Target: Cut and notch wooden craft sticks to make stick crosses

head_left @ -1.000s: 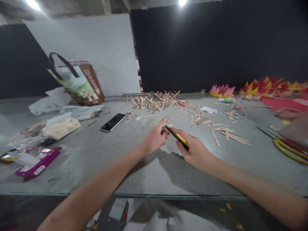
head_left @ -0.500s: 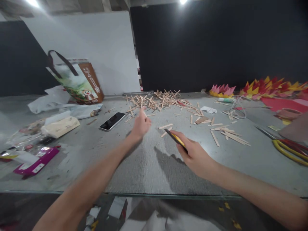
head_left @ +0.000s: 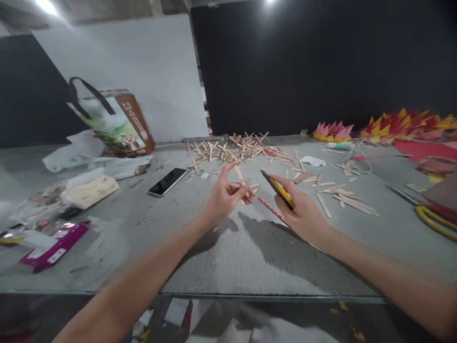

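Note:
Between the thumb and fingers of my left hand [head_left: 226, 195] is a wooden craft stick [head_left: 239, 174], tilted upward. My right hand [head_left: 303, 214] is wrapped round a yellow and black utility knife [head_left: 282, 191], its front end pointing away and to the left. A thin red patterned strip [head_left: 273, 210] shows beside and below the right hand; whether it lies on the table or touches the fingers I cannot tell. A couple of loose sticks [head_left: 253, 186] lie just behind the left fingers. Farther back is a tangled heap of crossed craft sticks [head_left: 217, 151].
On the left are a phone [head_left: 167, 182], a printed bag [head_left: 121, 126], plastic packaging [head_left: 89, 190] and a purple packet [head_left: 55, 247]. To the right lie loose sticks [head_left: 357, 202], yellow-handled scissors [head_left: 433, 221] and folded paper pieces [head_left: 403, 126]. The table's front edge [head_left: 228, 296] is close.
My left hand has come right and nearer, with the craft stick now plainly visible in it. My right hand with the knife has shifted slightly right, and the red strip has come into view.

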`<move>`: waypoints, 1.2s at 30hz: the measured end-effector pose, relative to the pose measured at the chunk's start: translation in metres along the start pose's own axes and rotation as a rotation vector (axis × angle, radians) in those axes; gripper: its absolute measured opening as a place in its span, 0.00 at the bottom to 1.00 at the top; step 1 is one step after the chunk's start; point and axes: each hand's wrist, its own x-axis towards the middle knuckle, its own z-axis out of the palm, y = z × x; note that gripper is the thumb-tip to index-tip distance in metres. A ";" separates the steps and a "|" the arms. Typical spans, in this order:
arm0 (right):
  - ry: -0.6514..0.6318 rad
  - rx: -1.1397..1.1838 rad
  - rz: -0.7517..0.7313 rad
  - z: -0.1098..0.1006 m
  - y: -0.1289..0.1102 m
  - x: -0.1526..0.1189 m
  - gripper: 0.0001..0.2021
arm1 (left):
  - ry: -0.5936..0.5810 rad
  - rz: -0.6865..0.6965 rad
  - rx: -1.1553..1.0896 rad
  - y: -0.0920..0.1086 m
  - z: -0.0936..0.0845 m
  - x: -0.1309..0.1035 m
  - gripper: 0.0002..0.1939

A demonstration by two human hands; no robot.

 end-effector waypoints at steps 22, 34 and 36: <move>-0.111 0.116 0.015 -0.002 -0.007 -0.009 0.24 | 0.046 -0.008 0.057 0.000 0.009 -0.005 0.43; -0.068 -0.103 -0.019 -0.010 0.006 0.004 0.21 | -0.150 -0.339 0.043 -0.008 0.005 -0.004 0.43; -0.074 -0.179 -0.025 -0.018 0.011 0.012 0.18 | -0.204 -0.428 0.107 -0.016 0.008 -0.008 0.42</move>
